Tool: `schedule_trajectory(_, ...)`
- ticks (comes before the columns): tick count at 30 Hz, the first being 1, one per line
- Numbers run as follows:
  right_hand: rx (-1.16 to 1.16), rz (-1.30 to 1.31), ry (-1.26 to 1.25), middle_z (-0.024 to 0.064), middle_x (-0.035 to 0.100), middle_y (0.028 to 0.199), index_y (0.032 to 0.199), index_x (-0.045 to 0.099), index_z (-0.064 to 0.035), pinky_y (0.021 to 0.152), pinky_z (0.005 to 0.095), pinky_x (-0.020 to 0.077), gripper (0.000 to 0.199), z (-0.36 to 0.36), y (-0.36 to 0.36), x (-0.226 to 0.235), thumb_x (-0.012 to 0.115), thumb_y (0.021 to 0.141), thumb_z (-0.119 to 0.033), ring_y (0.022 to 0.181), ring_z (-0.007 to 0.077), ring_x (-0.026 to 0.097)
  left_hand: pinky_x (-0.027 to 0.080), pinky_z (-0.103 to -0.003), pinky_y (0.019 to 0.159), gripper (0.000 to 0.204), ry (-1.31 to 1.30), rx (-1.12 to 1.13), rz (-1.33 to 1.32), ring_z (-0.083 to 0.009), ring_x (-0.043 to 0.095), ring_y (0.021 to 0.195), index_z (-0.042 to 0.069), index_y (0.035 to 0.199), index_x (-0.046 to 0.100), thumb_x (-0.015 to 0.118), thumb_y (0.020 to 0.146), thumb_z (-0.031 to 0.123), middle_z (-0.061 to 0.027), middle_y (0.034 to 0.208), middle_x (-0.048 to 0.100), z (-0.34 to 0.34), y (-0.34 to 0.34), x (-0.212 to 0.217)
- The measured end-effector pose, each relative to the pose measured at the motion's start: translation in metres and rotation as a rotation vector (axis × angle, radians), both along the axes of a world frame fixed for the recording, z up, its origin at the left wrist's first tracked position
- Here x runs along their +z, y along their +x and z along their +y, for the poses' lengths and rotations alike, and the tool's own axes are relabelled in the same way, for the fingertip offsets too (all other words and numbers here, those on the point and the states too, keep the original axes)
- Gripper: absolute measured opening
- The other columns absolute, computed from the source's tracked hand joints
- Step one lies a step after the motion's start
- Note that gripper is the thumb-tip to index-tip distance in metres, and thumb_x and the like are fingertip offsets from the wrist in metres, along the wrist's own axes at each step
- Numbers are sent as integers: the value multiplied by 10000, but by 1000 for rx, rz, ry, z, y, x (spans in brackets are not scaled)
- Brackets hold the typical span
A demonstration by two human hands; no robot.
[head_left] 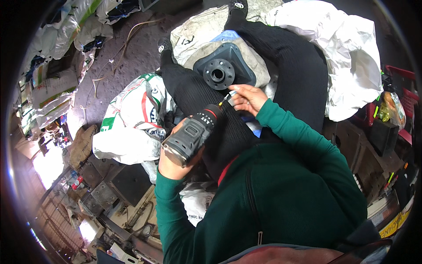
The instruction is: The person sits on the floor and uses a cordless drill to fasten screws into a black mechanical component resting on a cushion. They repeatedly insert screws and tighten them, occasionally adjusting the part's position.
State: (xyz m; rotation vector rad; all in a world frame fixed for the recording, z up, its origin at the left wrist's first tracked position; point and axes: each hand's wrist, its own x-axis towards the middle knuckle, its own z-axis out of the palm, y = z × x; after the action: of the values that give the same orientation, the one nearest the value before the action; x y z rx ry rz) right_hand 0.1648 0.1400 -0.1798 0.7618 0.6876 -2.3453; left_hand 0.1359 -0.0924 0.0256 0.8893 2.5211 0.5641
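My left hand (pixel 174 169) is clamped on the drill (pixel 190 136), right hand (pixel 249 99) pinching a pale piece (pixel 232 98) near the bit (pixel 222 102). Flange (pixel 227 72) sits between my legs (pixel 301 75).

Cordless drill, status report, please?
Left hand gripping cordless drill. Right hand pinching small pale piece near drill bit. Black flanged part between legs. White sacks alongside.

Drill (pixel 189 140) handle was hidden under its body, as were most left hand (pixel 173 169) fingers. Ahead of that grip, the bit (pixel 223 101) was too small to type. Right hand (pixel 249 100) fingers partly covered the grey piece (pixel 232 99). Beyond the grip, the top edge cut one shoe (pixel 238 5).
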Motion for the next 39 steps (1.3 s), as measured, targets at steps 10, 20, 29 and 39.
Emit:
schedule_trajectory(10, -161, 84, 551, -55, 532, 675, 992, 643, -46, 432, 179, 317, 286, -5, -45, -25, 686, 860, -296, 488, 23, 391, 496, -369, 779, 359, -38, 249, -154, -275, 639, 879, 13, 1063, 620, 720, 729, 99, -130, 975, 658, 5, -37, -14)
schedule_trajectory(20, -49, 81, 537, -72, 486, 597, 830, 668, -66, 458, 192, 298, 280, -9, -51, -29, 691, 852, -344, 506, 20, 374, 494, -382, 804, 400, -91, 214, -262, -293, 636, 913, 31, 1101, 610, 733, 734, 134, -133, 1002, 658, 25, -63, -9)
schedule_trajectory(29, -54, 108, 529, -38, 563, 664, 804, 660, -24, 588, 221, 382, 309, -8, -51, -30, 686, 856, -328, 627, 45, 464, 495, -355, 847, 475, -212, 247, -404, -294, 640, 941, 23, 1166, 568, 698, 712, 62, -147, 1035, 654, 50, -78, -6)
schedule_trajectory(39, -121, 162, 532, -44, 543, 636, 775, 646, -27, 556, 223, 367, 280, -13, -50, -35, 680, 864, -290, 600, 40, 443, 486, -361, 879, 407, -216, 52, -241, -312, 616, 1008, 8, 1113, 601, 666, 711, 9, -157, 1118, 623, 47, -80, -32)
